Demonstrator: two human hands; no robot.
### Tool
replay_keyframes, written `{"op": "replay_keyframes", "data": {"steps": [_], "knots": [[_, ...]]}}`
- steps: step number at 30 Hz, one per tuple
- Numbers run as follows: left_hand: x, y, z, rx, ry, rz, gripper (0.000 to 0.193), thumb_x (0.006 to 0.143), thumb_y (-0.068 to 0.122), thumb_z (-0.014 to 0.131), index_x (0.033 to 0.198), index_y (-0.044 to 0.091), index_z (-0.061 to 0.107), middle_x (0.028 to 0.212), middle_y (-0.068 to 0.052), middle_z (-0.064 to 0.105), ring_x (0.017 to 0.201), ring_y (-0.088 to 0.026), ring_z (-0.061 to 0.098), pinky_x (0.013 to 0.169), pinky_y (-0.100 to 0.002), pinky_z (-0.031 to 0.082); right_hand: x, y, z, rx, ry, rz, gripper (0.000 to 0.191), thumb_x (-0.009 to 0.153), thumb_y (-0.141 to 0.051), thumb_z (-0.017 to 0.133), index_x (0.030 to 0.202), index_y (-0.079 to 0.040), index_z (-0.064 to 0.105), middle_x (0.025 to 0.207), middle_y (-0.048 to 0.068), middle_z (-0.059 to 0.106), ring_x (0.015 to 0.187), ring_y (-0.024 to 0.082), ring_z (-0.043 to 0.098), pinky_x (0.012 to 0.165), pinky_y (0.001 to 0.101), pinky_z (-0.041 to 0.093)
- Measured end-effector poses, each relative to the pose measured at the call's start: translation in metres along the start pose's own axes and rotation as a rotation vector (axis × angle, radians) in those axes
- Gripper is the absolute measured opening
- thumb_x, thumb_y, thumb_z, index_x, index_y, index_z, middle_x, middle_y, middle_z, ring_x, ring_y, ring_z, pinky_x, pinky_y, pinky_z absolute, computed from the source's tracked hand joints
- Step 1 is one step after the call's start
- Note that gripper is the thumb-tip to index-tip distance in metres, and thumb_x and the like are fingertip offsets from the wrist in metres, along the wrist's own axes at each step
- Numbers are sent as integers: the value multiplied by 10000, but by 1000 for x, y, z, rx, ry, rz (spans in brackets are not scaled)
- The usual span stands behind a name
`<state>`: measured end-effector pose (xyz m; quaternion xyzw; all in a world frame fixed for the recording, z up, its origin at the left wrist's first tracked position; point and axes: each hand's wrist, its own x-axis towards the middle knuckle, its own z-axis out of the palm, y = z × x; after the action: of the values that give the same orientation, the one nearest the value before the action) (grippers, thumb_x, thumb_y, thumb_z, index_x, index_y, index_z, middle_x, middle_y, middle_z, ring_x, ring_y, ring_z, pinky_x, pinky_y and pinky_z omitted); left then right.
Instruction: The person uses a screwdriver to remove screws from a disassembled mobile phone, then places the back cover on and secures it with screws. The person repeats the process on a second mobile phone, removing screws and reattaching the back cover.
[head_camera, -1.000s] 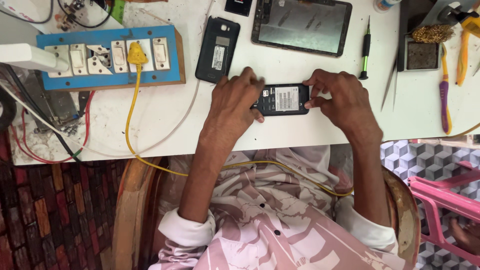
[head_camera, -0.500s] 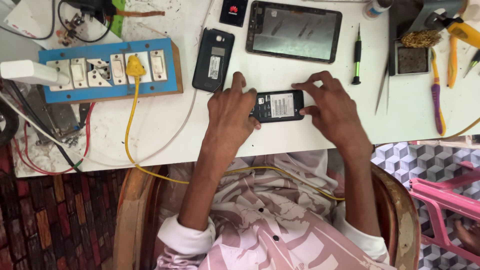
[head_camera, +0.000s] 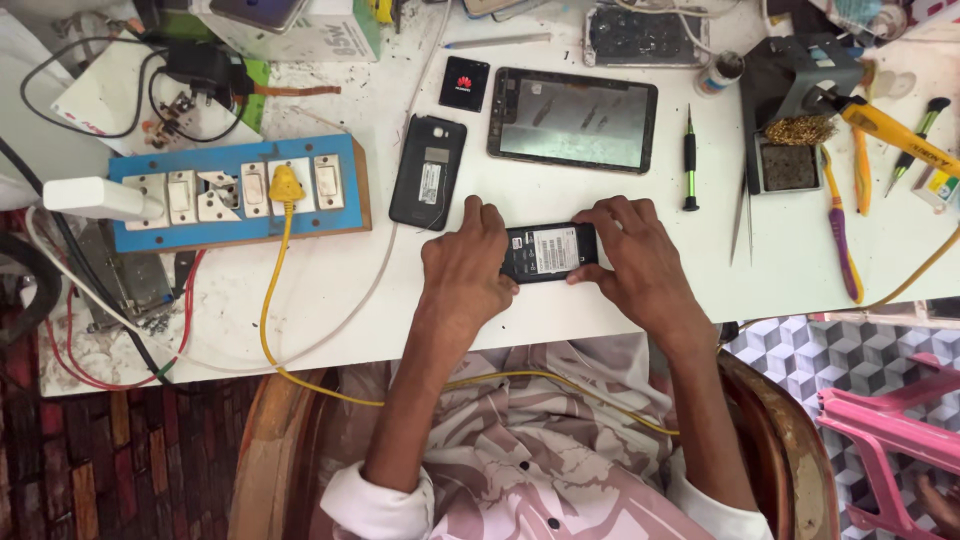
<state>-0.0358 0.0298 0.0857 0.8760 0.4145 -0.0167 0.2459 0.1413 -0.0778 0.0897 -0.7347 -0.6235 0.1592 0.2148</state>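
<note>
Both hands (head_camera: 545, 265) around a small black phone (head_camera: 548, 251)

Phone (head_camera: 548, 251) ends hidden under both hands; pink chair (head_camera: 890, 440) cut off

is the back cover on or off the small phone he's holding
Off. The small phone, gripped at its ends by the left hand and right hand, shows a bare white-labelled battery.

Phone repair workshop: white surface (head_camera: 620, 300) strewn with opened phones (head_camera: 428, 171), bare tablet (head_camera: 572, 119), screwdriver (head_camera: 689, 158), tweezers (head_camera: 741, 215), soldering stand with brass wool (head_camera: 797, 130), blue switch board (head_camera: 235, 190), loose wires (head_camera: 90, 355).
</note>
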Motion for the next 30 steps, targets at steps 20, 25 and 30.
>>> {"op": "replay_keyframes", "data": {"steps": [20,25,30], "knots": [[-4,-27,32,-982,169,102,371,873,174,796,1151,-39,675,934,-100,556,662,-151,395,600,-316,377,-29,39,62,1002,258,395,149,1050,-189,657,1069,-41,667,843,-13,625,788,83,523,743,253,450],[-4,-15,24,-673,451,357,367,1141,288,481,1239,-15,662,1037,-67,629,826,-137,567,828,-338,429,-30,27,60,1069,411,277,222,1073,-272,640,1006,-65,598,890,-16,651,846,75,566,825,242,479],[-4,0,21,-783,484,362,411,1154,306,425,1218,20,713,965,-73,662,878,-210,571,848,-376,432,-34,15,47,1006,467,243,234,1099,-268,647,1080,-38,609,967,-3,638,911,62,539,831,229,458]]}}
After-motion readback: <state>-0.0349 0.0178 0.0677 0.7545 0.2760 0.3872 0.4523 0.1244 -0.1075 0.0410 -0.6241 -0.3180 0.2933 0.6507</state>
